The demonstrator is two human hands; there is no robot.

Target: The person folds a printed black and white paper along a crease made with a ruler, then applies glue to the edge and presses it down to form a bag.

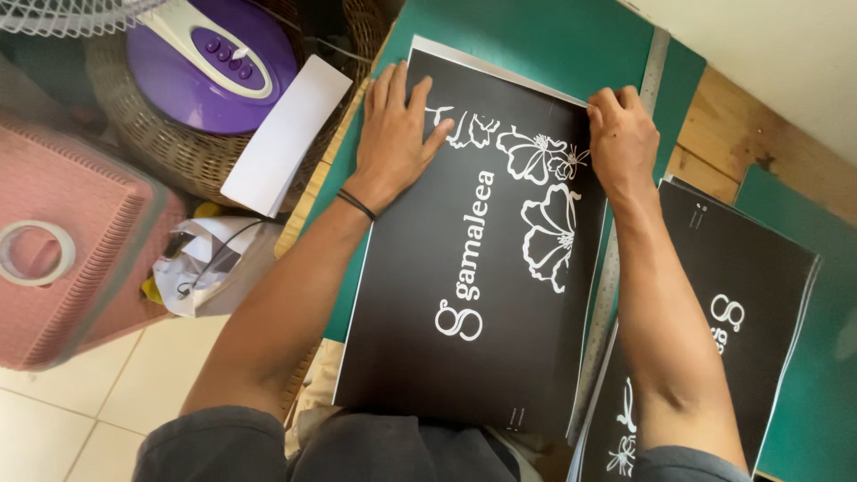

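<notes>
Hands first: my left hand [395, 134] lies flat and open on the upper left part of the black printed sheet [473, 268], fingers spread, pressing it down and gripping nothing. It wears a thin dark band at the wrist. My right hand [622, 138] rests at the upper right corner of the same sheet, fingers bent down onto the edge near the metal ruler [616, 259]; I cannot tell if it pinches the paper or only touches it.

The sheet is matte black with white line drawings of flowers near the right hand and white lettering along its length. A thin white border shows along its top and left edges, so it seems to lie on a further sheet. It rests on the green cutting mat [553, 40] on the counter, and its near end reaches to my lap.

The ruler runs along the right edge of the sheet, touching or almost touching it. Just beside it, under my right forearm, lies a stack of similar black sheets [754, 286]. Free green mat remains above the sheet.

Left of the counter edge stand a wicker basket [170, 147] with a purple fan base [210, 62], a white paper strip [286, 134], a pink crate [71, 259] with a tape roll [36, 253], and crumpled paper [210, 263].
</notes>
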